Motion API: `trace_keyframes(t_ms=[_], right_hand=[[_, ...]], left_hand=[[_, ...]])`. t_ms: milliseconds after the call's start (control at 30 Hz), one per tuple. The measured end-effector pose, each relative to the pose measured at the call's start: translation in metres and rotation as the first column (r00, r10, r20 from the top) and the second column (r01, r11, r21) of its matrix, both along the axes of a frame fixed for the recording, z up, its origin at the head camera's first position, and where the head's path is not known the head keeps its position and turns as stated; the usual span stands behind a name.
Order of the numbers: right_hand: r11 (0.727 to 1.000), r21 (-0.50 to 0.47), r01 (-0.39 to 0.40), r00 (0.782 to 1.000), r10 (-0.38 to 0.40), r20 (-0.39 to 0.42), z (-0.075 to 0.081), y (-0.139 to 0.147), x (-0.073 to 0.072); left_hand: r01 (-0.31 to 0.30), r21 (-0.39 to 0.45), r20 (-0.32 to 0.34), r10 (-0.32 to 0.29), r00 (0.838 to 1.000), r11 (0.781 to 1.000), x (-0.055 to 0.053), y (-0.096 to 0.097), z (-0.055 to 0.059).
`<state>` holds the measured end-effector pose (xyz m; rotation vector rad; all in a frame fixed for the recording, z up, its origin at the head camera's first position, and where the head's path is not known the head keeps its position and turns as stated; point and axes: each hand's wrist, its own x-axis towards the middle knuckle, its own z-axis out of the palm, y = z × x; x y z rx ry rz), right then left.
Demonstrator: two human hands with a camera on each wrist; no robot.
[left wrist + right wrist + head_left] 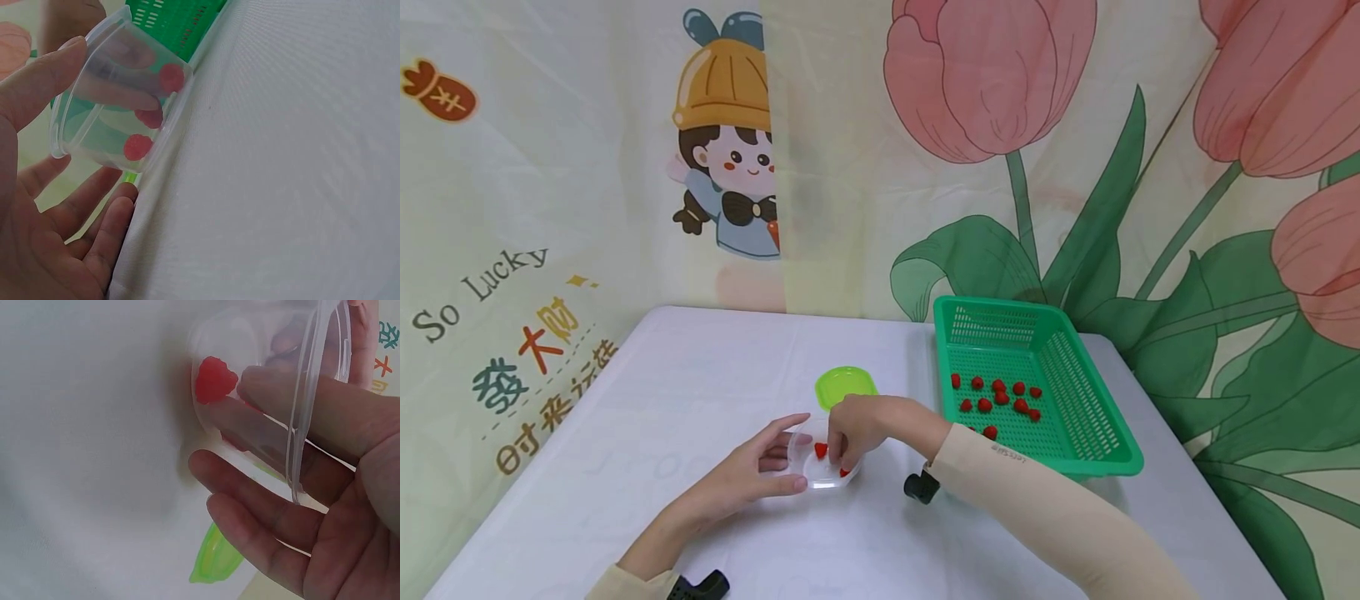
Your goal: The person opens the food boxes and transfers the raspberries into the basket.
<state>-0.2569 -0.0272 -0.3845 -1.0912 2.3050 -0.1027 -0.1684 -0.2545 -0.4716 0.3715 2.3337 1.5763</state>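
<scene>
A clear plastic tub (831, 482) stands on the white-covered table, its side facing me in the left wrist view. My left hand (752, 467) holds it from the left, thumb at the rim and fingers round the far side. My right hand (856, 423) reaches into the tub from above, thumb and forefinger inside. Between those fingertips is a red raspberry (150, 119), partly hidden by them. Two more raspberries lie at the tub's bottom, one raspberry (138, 147) nearer the left fingers and another raspberry (215, 380) near the right thumb tip. The other right fingers stay outside the wall.
A green slotted basket (1101, 454) stands at the right, with several raspberries (984, 406) spread on its floor. The right forearm passes in front of its near left corner. Behind the tub lies a lime-green lid (844, 385). A printed curtain (827, 208) hangs behind the table.
</scene>
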Motion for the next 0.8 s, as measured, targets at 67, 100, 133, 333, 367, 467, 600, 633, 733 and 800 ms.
trace_keyframes(t_ms=[67,100,133,333,367,467,600,633,733,800], right_hand=[[1.000,0.004,-0.003,1.000,0.003,-0.010,0.0003,-0.0012,0.0009],[1.000,0.003,-0.007,1.000,0.007,-0.013,0.0004,-0.0015,0.0012],[1.000,0.001,-0.011,1.000,0.011,-0.012,0.0002,-0.0017,0.0011],[1.000,-0.023,0.002,1.000,-0.001,0.029,-0.0043,0.0010,-0.0014],[1.000,-0.025,0.011,0.999,-0.010,0.035,-0.0054,0.0013,-0.0016],[0.999,-0.026,0.019,0.999,-0.018,0.031,-0.0076,0.0006,-0.0010],[1.000,-0.018,0.013,1.000,-0.013,0.017,-0.0077,-0.0019,0.0017],[1.000,-0.016,0.016,1.000,-0.016,0.015,-0.0072,-0.0024,0.0027],[1.000,-0.008,0.012,1.000,-0.012,0.003,-0.0077,-0.0034,0.0040],[1.000,-0.006,0.009,1.000,-0.009,0.000,-0.0085,-0.0037,0.0043]], left_hand=[[0.001,0.004,-0.001,-0.001,1.000,1.000,0.0001,0.0002,0.0004],[0.001,0.004,-0.001,-0.001,1.000,1.000,0.0002,0.0004,0.0006],[0.000,0.003,0.000,0.000,1.000,1.000,0.0002,0.0004,0.0007],[-0.001,-0.010,-0.001,0.001,1.000,1.000,-0.0003,0.0008,0.0009],[-0.001,-0.012,-0.004,0.001,1.000,1.000,-0.0006,0.0008,0.0006],[0.000,-0.013,-0.011,0.000,1.000,1.000,-0.0014,0.0005,-0.0007],[-0.002,-0.009,-0.011,0.001,1.000,1.000,-0.0020,-0.0002,-0.0021],[-0.002,-0.008,-0.010,0.002,1.000,1.000,-0.0020,-0.0003,-0.0022],[-0.005,-0.009,-0.009,0.005,1.000,1.000,-0.0016,-0.0005,-0.0021],[-0.006,-0.009,-0.009,0.006,1.000,1.000,-0.0015,-0.0004,-0.0019]])
